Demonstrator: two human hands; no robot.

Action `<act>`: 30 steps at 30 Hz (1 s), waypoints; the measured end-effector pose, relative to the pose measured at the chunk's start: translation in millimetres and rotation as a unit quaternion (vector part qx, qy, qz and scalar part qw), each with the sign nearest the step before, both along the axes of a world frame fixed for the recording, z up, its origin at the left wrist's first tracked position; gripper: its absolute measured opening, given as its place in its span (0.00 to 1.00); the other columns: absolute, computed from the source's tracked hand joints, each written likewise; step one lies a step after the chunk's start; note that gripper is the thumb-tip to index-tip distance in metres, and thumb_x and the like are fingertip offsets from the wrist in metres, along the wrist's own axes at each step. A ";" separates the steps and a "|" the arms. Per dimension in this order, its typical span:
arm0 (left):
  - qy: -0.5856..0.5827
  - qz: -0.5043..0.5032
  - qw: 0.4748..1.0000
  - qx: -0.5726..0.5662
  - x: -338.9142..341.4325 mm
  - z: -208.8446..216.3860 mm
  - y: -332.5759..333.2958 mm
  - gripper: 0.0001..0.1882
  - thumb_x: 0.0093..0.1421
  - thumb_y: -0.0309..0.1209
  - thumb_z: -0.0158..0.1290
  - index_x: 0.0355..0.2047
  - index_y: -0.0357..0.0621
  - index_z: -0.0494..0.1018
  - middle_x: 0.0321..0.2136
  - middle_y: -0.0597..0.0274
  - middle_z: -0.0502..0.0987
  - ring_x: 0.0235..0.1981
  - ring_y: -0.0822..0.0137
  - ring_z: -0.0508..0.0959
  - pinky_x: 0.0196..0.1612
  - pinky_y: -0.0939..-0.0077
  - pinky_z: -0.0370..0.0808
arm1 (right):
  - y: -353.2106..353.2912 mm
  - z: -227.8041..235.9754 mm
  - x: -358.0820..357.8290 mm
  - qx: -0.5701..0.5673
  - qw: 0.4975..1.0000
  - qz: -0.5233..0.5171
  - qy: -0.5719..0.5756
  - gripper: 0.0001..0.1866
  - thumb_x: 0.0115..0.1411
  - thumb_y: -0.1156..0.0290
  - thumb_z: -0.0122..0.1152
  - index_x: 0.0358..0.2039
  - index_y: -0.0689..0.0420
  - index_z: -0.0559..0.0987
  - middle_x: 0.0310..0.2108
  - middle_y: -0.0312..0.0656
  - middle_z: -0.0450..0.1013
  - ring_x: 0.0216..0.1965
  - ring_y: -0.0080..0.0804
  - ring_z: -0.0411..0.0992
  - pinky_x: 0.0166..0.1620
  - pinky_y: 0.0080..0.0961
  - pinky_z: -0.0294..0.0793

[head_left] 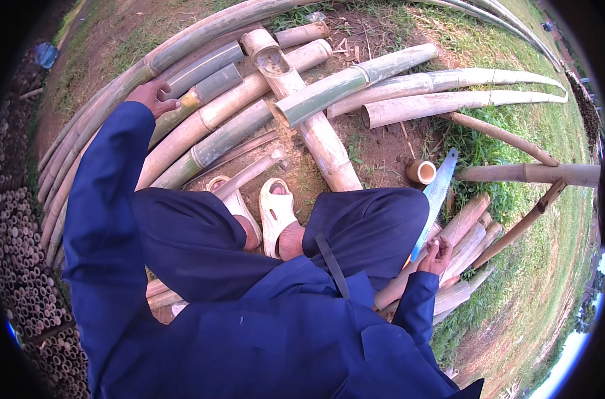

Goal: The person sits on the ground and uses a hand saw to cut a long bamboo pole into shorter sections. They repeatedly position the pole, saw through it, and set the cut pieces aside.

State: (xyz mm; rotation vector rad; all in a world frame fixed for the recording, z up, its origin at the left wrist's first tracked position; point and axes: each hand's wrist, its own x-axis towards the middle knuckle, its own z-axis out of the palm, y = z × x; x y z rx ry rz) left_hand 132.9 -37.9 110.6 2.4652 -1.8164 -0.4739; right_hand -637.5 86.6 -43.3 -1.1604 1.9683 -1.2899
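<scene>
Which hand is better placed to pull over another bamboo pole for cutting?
Probably the left. The left hand is already stretched out onto the bamboo poles, fingers resting on one. The right hand is occupied gripping the hand saw beside the knee.

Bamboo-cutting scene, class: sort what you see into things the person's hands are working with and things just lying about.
In use:
- left hand reaching onto a bamboo pole
- right hand with its grip on a hand saw

Lying about:
- short bamboo offcut
- stacked bamboo tubes
- cut bamboo pile
- grass
</scene>
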 end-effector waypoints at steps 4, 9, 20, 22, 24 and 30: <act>0.026 0.089 0.994 -0.057 26.4 -36.3 92.3 0.19 0.58 0.45 0.67 0.36 0.39 0.81 0.27 0.56 0.82 0.30 0.63 0.81 0.38 0.65 0.78 | -43.8 53.8 81.1 -0.097 0.966 0.074 0.226 0.19 0.70 0.70 0.60 0.58 0.65 0.74 0.50 0.48 0.75 0.52 0.38 0.74 0.59 0.35 0.71; 0.163 0.164 0.973 0.016 -13.7 -162.5 247.3 0.21 0.55 0.48 0.68 0.39 0.45 0.80 0.31 0.54 0.84 0.37 0.54 0.85 0.44 0.60 0.79 | -54.8 49.1 143.7 -0.057 0.899 0.310 0.305 0.21 0.62 0.70 0.67 0.55 0.61 0.76 0.53 0.49 0.74 0.57 0.49 0.72 0.63 0.43 0.67; 0.066 0.196 0.976 0.071 -45.0 -235.6 273.3 0.21 0.56 0.48 0.67 0.40 0.46 0.80 0.30 0.53 0.84 0.37 0.53 0.85 0.43 0.58 0.79 | -17.7 23.5 248.8 0.302 0.513 0.699 0.397 0.36 0.64 0.32 0.53 0.66 0.37 0.75 0.70 0.53 0.64 0.73 0.55 0.57 0.75 0.59 0.44; 0.087 0.160 0.982 0.054 -50.6 -257.1 219.9 0.21 0.56 0.48 0.67 0.40 0.46 0.80 0.30 0.53 0.84 0.37 0.52 0.85 0.43 0.58 0.79 | 12.0 -15.0 237.3 0.273 0.531 0.697 0.398 0.24 0.61 0.44 0.61 0.54 0.37 0.84 0.62 0.43 0.74 0.68 0.47 0.65 0.70 0.54 0.57; 0.073 0.187 0.978 0.054 -41.1 -261.6 213.1 0.21 0.56 0.48 0.67 0.41 0.46 0.80 0.30 0.53 0.84 0.37 0.52 0.85 0.43 0.58 0.79 | 1.3 -26.9 253.3 0.250 0.567 0.698 0.359 0.19 0.59 0.53 0.63 0.50 0.41 0.86 0.48 0.48 0.82 0.54 0.48 0.79 0.58 0.48 0.75; 0.036 0.174 0.982 0.067 -46.5 -247.8 175.7 0.21 0.56 0.47 0.66 0.41 0.46 0.79 0.30 0.52 0.84 0.37 0.51 0.85 0.43 0.57 0.79 | 20.6 18.7 233.7 0.240 0.700 0.630 0.237 0.22 0.66 0.59 0.61 0.58 0.53 0.78 0.44 0.51 0.82 0.48 0.53 0.80 0.52 0.47 0.78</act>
